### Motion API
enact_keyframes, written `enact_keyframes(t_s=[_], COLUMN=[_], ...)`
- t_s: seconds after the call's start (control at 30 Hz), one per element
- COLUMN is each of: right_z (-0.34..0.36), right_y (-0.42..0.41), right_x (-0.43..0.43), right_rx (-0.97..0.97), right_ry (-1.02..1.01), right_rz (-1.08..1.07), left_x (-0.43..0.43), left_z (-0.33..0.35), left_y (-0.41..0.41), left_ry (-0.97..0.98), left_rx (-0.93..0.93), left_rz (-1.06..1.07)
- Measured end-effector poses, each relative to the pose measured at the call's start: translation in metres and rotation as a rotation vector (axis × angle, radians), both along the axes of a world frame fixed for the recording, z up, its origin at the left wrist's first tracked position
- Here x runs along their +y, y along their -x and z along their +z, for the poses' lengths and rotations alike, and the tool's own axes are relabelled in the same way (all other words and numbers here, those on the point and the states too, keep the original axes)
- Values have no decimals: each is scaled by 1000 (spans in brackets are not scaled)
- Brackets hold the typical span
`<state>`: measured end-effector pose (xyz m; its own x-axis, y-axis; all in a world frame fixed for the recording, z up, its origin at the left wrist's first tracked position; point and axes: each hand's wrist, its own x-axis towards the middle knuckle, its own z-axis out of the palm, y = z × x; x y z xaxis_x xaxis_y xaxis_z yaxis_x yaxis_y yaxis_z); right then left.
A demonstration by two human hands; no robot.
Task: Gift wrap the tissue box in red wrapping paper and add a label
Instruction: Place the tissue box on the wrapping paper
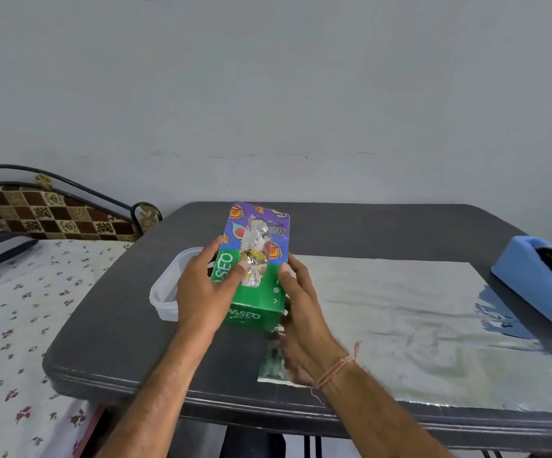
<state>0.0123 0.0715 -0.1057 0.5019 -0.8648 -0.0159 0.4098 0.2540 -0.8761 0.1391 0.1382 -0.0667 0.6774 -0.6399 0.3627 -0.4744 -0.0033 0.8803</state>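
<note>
Tissue box (pixel 268 292): green and purple, held in both your hands over the table (pixel 119 325), at the left edge of the wrapping paper (pixel 416 325).
Left hand (pixel 202 292): fingers curled over the box's left side and top.
Right hand (pixel 301 309): grips the box's right side.
Wrapping paper: lies flat, silver side up, right of the box.
Tape dispenser (pixel 538 285): blue, far right.
Clear plastic container (pixel 165 292): left, behind your left hand.

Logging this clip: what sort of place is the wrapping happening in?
Probably a home bedroom: a bed with a floral sheet and a curved metal headboard stands right beside the dark table, which carries a blue tape dispenser.
</note>
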Motion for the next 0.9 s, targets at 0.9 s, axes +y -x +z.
enact_keyframes(t_s=[0.9], right_z=[-6], right_y=[212], right_x=[-100], right_rx=[206], right_ry=[-164], right_rz=[-265], left_x=[-94], left_z=[-108], left_y=[41], left_ry=[-797], left_rx=[-748], left_rz=[-363])
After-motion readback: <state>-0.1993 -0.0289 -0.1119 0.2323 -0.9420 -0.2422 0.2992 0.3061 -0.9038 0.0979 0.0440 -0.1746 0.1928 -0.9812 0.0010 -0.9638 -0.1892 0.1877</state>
